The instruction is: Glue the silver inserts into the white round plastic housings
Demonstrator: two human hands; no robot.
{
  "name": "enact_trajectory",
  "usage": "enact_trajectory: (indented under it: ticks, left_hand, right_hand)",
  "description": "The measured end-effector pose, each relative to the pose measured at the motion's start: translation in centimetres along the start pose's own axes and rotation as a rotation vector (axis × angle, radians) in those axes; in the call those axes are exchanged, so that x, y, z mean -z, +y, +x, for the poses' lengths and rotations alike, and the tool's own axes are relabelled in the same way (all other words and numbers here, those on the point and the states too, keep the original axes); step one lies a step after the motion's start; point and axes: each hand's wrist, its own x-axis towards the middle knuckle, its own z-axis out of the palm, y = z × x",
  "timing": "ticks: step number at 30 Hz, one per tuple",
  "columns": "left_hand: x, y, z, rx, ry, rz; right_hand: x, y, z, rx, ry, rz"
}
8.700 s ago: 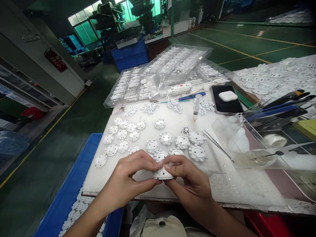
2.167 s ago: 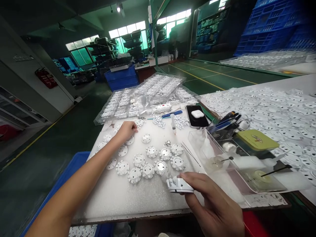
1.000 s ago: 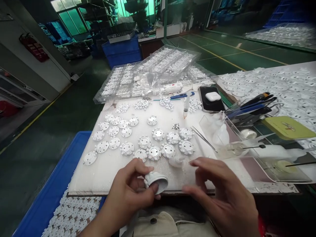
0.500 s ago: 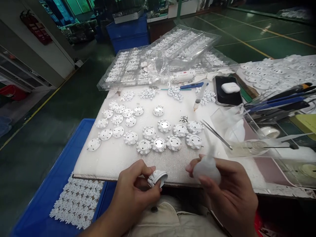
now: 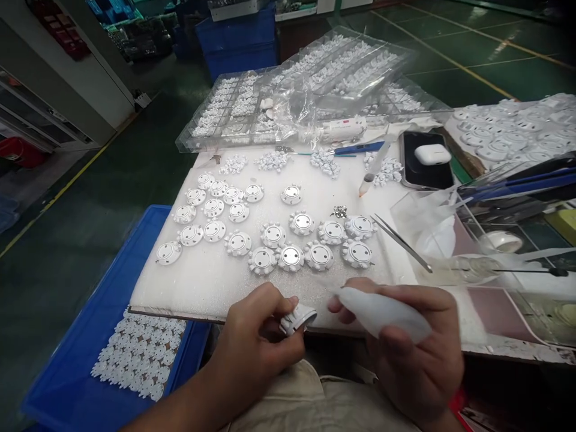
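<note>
Near the front edge of the white foam-topped table [image 5: 166, 285], my left hand [image 5: 265, 336] pinches a white round plastic part [image 5: 297, 319], tilted so its rim faces right. My right hand [image 5: 414, 354] grips a translucent squeeze bottle [image 5: 382, 312] with a thin nozzle, which points left toward the white part without touching it. Beyond my hands, several white round assemblies [image 5: 290, 257] lie in loose rows on the foam. Behind them is a small heap of shiny metal bits [image 5: 339, 211]. Tweezers [image 5: 402, 243] lie to the right.
Small white pieces [image 5: 273, 161] sit in piles farther back, near a syringe [image 5: 371, 174]. Clear compartment trays [image 5: 243, 105] fill the table's far end. A phone [image 5: 427, 171] bearing a white case lies at right. A blue bin [image 5: 72, 360] with white parts stands at lower left.
The squeeze bottle has tipped from nozzle-up to nozzle pointing left, toward the white part. My left hand has moved slightly right with the part, and the view has shifted a little.
</note>
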Motion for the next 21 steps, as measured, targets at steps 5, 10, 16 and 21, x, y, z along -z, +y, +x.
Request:
enact_trajectory:
  ticks: [5,10,16,21]
  left_hand:
    - [-0.1,0.4,0.5,0.104,-0.105,-0.102]
    - [-0.1,0.2,0.8,0.216,-0.118,-0.144]
    - [0.0,0.5,1.3,0.213,-0.147,-0.193]
    - [1.4,1.5,1.7,0.207,-0.087,-0.223]
  right_hand:
    - [-0.5,1.1,-0.2,-0.111,-0.155,0.051]
    - [-0.5,2.0,0.0,0.008,-0.162,0.074]
    - [-0.8,2.4,0.6,0.207,-0.185,0.069]
    - [-0.9,2.0,0.6,0.181,-0.047,0.076]
